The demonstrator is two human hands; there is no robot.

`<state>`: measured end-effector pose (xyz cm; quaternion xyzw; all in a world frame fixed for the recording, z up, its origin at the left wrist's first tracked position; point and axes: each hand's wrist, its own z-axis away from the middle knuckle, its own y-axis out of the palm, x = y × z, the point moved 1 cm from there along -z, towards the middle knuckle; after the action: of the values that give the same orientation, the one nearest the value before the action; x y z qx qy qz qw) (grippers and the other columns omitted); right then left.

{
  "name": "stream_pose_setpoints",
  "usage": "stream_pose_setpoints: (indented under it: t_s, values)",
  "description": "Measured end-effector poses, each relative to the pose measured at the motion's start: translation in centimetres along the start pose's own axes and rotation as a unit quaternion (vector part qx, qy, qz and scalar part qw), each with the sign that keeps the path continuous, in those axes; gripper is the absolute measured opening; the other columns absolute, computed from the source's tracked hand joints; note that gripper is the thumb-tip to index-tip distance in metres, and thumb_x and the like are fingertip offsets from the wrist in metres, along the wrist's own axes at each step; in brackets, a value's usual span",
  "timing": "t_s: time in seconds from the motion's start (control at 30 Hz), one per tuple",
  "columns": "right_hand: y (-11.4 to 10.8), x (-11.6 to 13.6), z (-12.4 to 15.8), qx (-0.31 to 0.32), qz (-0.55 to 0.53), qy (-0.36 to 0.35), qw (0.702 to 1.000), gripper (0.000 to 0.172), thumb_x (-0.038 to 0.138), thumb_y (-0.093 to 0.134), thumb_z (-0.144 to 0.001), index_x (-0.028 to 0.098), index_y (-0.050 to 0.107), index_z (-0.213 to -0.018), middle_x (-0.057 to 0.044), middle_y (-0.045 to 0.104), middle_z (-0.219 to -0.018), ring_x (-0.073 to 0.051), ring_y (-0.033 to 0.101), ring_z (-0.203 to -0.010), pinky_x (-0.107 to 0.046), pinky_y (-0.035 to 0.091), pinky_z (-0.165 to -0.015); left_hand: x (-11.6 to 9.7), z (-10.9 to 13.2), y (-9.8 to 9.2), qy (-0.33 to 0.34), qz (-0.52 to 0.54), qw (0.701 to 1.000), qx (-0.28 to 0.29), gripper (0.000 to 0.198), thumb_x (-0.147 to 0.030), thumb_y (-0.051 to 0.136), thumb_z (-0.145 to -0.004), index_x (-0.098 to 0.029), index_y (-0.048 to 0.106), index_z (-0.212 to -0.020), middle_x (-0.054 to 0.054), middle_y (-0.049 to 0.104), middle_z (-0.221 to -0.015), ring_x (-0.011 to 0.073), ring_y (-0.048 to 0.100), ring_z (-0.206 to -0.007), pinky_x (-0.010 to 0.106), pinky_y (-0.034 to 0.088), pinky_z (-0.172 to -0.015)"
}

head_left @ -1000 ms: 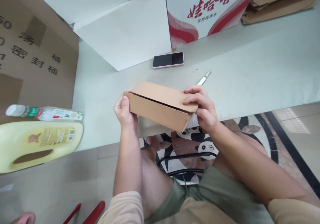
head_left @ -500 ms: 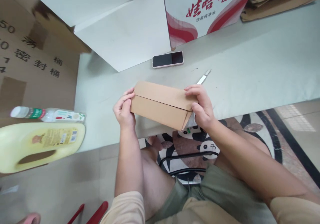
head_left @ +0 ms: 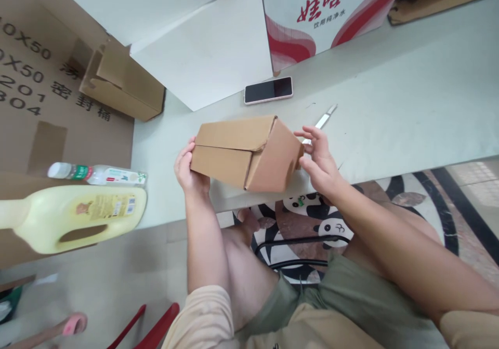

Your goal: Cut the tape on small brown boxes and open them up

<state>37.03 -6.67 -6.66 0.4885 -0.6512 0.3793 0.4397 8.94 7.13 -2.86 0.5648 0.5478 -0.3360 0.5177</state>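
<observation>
A small brown cardboard box (head_left: 230, 154) is held tilted over the front edge of the table, its seam facing up and its right end towards me. My left hand (head_left: 189, 170) is closed around the box's left end, thumb on the near side. My right hand (head_left: 320, 162) is beside the right end with fingers spread and curved, the thumb close to a small flap there. Whether it touches the flap I cannot tell. Just behind my right fingers lies a utility knife (head_left: 326, 118), partly hidden by them.
A phone (head_left: 268, 90) lies behind the box, before white cartons (head_left: 210, 53) and a red-and-white carton (head_left: 288, 37). At left are another small cardboard box (head_left: 125, 97), a plastic bottle (head_left: 101, 174), a yellow jug (head_left: 113, 211) and a large carton (head_left: 50, 125). Flattened cardboard (head_left: 440, 1) lies far right.
The box has turned so its right end faces me more. My right hand has let go of the top edge and spread its fingers. The view has shifted slightly left.
</observation>
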Motion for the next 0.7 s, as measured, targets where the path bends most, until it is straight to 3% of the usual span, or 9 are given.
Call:
stream_pose_setpoints:
  t_s: [0.17,0.33,0.4,0.47,0.53,0.63,0.7]
  values:
    - [1.4,0.1,0.8,0.031,-0.032,-0.006,0.999,0.061,0.053,0.057,-0.094,0.041,0.025,-0.145,-0.009,0.046,-0.136,-0.026,0.056,-0.118,-0.044,0.058,-0.087,-0.1,-0.2,-1.0,0.007,0.01,1.0,0.005,0.018,-0.034,0.073,-0.071,-0.021,0.076,-0.083,0.003,0.079,-0.107,0.0217,0.069,-0.114,0.037,0.051,-0.109]
    - [2.0,0.7,0.8,0.037,-0.118,0.054,0.991,0.062,0.053,0.06,-0.095,0.046,0.023,-0.145,-0.007,0.045,-0.143,-0.014,0.064,-0.085,-0.037,0.063,-0.075,0.4,-0.4,-1.6,-0.025,0.023,0.999,-0.007,0.03,-0.044,0.078,-0.07,-0.021,0.073,-0.089,0.004,0.077,-0.11,0.0223,0.069,-0.112,0.035,0.054,-0.103]
    - [1.9,0.8,0.6,0.029,-0.115,0.076,0.99,0.065,0.055,0.062,-0.094,0.046,0.025,-0.146,-0.007,0.049,-0.143,-0.015,0.065,-0.083,-0.036,0.063,-0.072,0.7,-0.3,-1.5,-0.044,0.028,0.999,-0.014,0.038,-0.051,0.078,-0.072,-0.022,0.07,-0.095,0.004,0.076,-0.111,0.0216,0.07,-0.108,0.034,0.055,-0.097]
    - [1.8,0.7,0.5,0.018,-0.104,0.078,0.991,0.069,0.058,0.062,-0.093,0.046,0.024,-0.149,-0.007,0.051,-0.142,-0.019,0.067,-0.093,-0.039,0.064,-0.074,0.8,0.0,-1.5,-0.059,0.024,0.998,-0.014,0.044,-0.054,0.079,-0.073,-0.023,0.067,-0.102,0.005,0.074,-0.113,0.0208,0.071,-0.105,0.032,0.057,-0.09]
    - [1.7,0.6,0.4,0.005,-0.084,0.06,0.995,0.073,0.062,0.059,-0.093,0.045,0.021,-0.153,-0.008,0.049,-0.148,-0.025,0.064,-0.117,-0.045,0.063,-0.088,0.7,0.3,-1.5,-0.076,0.021,0.997,-0.001,0.05,-0.054,0.08,-0.074,-0.026,0.062,-0.111,0.005,0.072,-0.12,0.0197,0.07,-0.105,0.03,0.057,-0.085]
    - [1.7,0.5,0.3,-0.019,-0.045,0.012,0.999,0.077,0.069,0.05,-0.094,0.044,0.016,-0.159,-0.005,0.034,-0.164,-0.03,0.038,-0.152,-0.055,0.046,-0.117,0.7,0.7,-1.4,-0.116,0.006,0.993,0.038,0.061,-0.051,0.082,-0.075,-0.033,0.055,-0.126,0.005,0.066,-0.136,0.0184,0.071,-0.106,0.026,0.057,-0.077]
    - [1.5,0.5,0.2,-0.045,-0.033,-0.011,0.998,0.078,0.073,0.042,-0.094,0.046,0.011,-0.16,-0.001,0.023,-0.17,-0.03,0.022,-0.16,-0.058,0.031,-0.127,0.9,1.2,-1.0,-0.152,-0.008,0.986,0.075,0.064,-0.05,0.081,-0.076,-0.036,0.053,-0.131,0.005,0.063,-0.142,0.0182,0.072,-0.103,0.024,0.057,-0.07]
